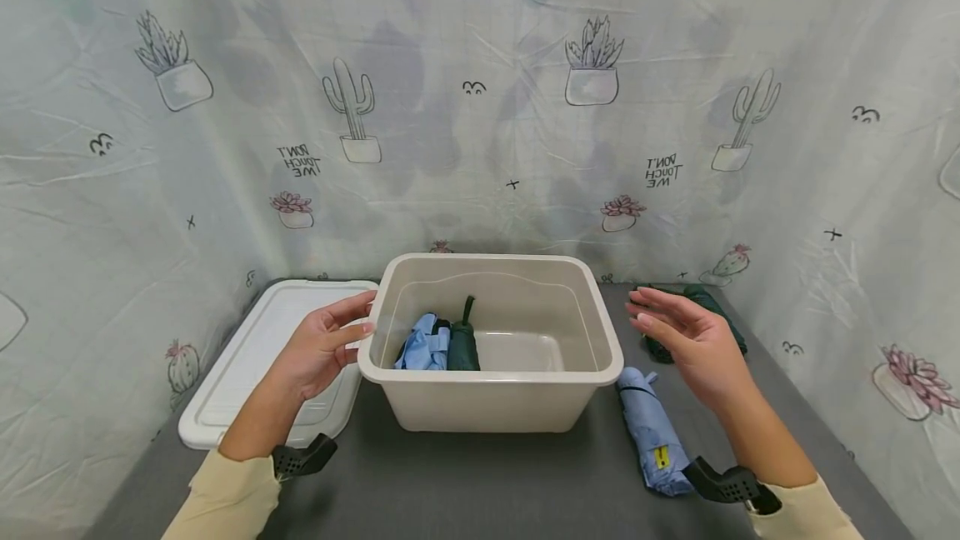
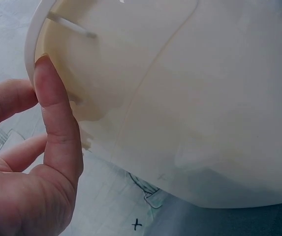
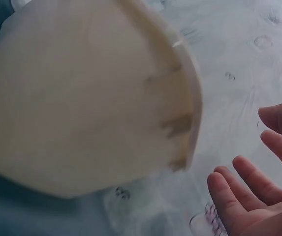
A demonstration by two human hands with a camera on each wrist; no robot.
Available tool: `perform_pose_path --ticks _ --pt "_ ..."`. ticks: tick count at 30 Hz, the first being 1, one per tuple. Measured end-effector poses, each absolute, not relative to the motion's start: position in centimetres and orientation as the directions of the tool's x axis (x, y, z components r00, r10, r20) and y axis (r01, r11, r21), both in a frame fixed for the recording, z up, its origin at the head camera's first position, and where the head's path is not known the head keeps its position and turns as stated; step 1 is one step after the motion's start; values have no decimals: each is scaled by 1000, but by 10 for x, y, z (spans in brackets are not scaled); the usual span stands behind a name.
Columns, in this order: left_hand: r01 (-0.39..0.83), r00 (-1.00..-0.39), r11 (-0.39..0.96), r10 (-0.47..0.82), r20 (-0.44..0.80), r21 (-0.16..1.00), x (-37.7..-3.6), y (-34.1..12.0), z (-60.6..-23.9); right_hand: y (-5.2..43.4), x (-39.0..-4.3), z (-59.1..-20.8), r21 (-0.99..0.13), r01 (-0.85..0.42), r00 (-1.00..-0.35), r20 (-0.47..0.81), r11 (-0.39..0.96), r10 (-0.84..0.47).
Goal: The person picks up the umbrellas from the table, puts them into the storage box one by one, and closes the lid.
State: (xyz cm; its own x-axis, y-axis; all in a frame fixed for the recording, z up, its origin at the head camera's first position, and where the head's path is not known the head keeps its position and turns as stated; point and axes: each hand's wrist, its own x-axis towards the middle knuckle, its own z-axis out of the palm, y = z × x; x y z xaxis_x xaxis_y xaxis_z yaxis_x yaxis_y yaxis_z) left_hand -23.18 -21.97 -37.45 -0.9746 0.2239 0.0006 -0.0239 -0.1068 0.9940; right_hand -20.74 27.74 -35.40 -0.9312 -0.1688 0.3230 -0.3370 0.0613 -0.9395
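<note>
Starting at the far left, a white lid [image 1: 262,348] lies flat on the grey table [image 1: 487,482], just beside the left wall of the beige bin [image 1: 491,402]. The left hand [image 1: 322,348] hangs over the lid's right edge with its fingertips at the bin's left rim; in the left wrist view the thumb [image 2: 57,132] stands up against the rim's outer lip and the other fingers are loosely bent behind it, closed on nothing, so the hand touches the bin without truly gripping it. Inside the bin, toward its left end, a folded light-blue umbrella [image 1: 423,344] and a dark green umbrella [image 1: 463,340] lie side by side, long axes running front to back. Right of the bin, the right hand [image 1: 686,340] hovers with straight, spread fingers and its palm turned toward the bin's right wall, near it but clearly apart, holding nothing; the right wrist view shows open air between fingertips and rim. Below that hand, a second light-blue umbrella [image 1: 652,432] lies on the table close to the bin's right front corner, long axis front to back, nearer the right hand than the left. Behind the hand, a dark green folded umbrella [image 1: 723,319] is partly hidden.
</note>
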Motion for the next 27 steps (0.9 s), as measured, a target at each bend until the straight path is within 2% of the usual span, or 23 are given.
perform_pose_path --ticks 5,11,19,27 --pt "-22 -974 -120 226 6 993 -230 -219 -373 289 -199 -373 -941 -309 -947 292 135 -132" --pt "-10 -972 -109 233 16 994 -230 -219 -375 300 -187 -396 -934 -193 -981 176 300 -84" --pt "2 -972 -96 233 24 995 -231 -219 -376 315 -179 -426 -842 -17 -999 -12 540 -50" --pt "-9 -977 -89 215 10 996 -228 -218 -375 324 -180 -440 -830 58 -963 -192 554 -187"
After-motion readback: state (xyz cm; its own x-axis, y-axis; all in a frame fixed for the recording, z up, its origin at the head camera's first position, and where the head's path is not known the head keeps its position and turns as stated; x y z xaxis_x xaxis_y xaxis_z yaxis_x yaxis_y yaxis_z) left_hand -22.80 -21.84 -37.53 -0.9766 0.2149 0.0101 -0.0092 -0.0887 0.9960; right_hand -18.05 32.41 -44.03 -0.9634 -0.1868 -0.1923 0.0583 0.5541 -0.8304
